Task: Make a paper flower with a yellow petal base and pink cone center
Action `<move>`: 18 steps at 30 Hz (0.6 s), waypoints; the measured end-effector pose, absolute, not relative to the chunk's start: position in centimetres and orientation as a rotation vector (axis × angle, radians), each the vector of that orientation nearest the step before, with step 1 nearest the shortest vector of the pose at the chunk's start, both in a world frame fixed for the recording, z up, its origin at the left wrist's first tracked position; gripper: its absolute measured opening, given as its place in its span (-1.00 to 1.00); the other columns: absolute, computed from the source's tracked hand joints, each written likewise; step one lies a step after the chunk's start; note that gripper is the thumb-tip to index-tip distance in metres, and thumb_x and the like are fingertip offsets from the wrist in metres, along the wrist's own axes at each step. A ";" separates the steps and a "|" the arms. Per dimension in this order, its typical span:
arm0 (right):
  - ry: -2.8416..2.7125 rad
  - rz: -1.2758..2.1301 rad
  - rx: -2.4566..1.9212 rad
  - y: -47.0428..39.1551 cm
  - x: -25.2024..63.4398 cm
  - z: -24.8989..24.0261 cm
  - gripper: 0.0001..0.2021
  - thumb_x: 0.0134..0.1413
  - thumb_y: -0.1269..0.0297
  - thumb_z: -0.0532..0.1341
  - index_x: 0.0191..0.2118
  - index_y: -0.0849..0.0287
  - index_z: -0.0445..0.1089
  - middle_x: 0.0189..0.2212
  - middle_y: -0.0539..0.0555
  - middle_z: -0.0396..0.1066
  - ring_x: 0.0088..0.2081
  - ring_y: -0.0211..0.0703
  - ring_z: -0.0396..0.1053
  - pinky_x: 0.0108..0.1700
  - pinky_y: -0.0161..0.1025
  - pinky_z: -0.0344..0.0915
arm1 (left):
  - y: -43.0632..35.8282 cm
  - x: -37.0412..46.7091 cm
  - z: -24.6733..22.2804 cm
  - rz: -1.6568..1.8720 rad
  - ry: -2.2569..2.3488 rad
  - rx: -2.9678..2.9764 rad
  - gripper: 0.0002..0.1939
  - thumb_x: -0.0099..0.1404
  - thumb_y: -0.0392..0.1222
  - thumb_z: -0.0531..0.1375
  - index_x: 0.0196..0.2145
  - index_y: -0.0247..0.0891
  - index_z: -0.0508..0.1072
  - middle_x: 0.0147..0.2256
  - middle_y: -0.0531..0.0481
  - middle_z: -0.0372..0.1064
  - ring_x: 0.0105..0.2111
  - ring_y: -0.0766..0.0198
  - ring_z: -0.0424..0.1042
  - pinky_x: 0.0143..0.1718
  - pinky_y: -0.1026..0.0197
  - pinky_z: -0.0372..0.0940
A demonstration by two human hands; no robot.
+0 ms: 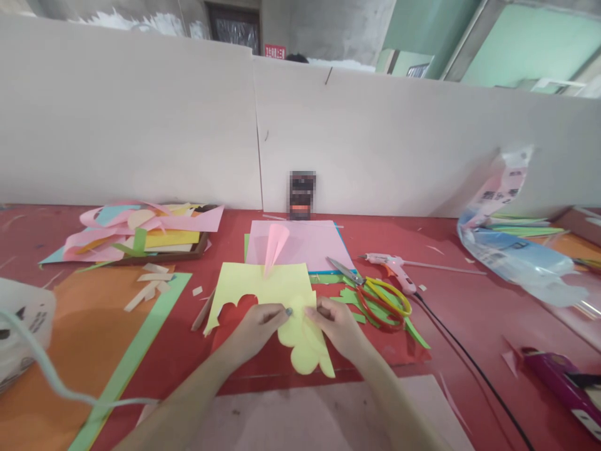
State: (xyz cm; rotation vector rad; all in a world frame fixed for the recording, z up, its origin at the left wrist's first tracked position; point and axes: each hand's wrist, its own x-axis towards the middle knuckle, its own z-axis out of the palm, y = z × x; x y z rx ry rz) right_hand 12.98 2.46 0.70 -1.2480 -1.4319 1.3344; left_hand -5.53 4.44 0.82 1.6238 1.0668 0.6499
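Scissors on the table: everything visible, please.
Scissors: silvery metal blades, nearly closed, joined at a pivot; one yellow and one red loop handle, plastic-looking. They lie flat, tips pointing away and left over the pink sheet, handles across green paper scraps, beside the pink glue gun. The right hand is nearby, not touching them.

1. Moderately bright, diffuse light covers the scene; the white panel (375, 144) looks flat grey.
2. Soft, faint shadows lie around the left hand (256, 329) and right hand (340, 322).
3. The red table (436, 250) has a dull sheen; small pale highlights mark the clear plastic bag (526, 260).
4. Fine detail is slightly soft throughout, including on the yellow paper (263, 282).
5. Coarse pixelation hides a dark upright object (302, 195).
6. Wide-angle distortion stretches things towards the edges.
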 end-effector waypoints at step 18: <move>-1.515 1.308 -1.283 2.1 12.8 1.2 -0.66 -0.04 -0.02 0.13 -0.47 0.22 0.29 -0.68 -0.10 0.09 -0.63 -0.37 0.02 -0.61 -0.39 -0.08 | 4.3 -5.3 0.6 0.642 1.098 1.672 -0.65 0.17 0.03 0.02 -0.62 -0.25 0.11 -0.61 0.16 -0.04 -0.58 0.41 0.01 -0.54 0.33 -0.01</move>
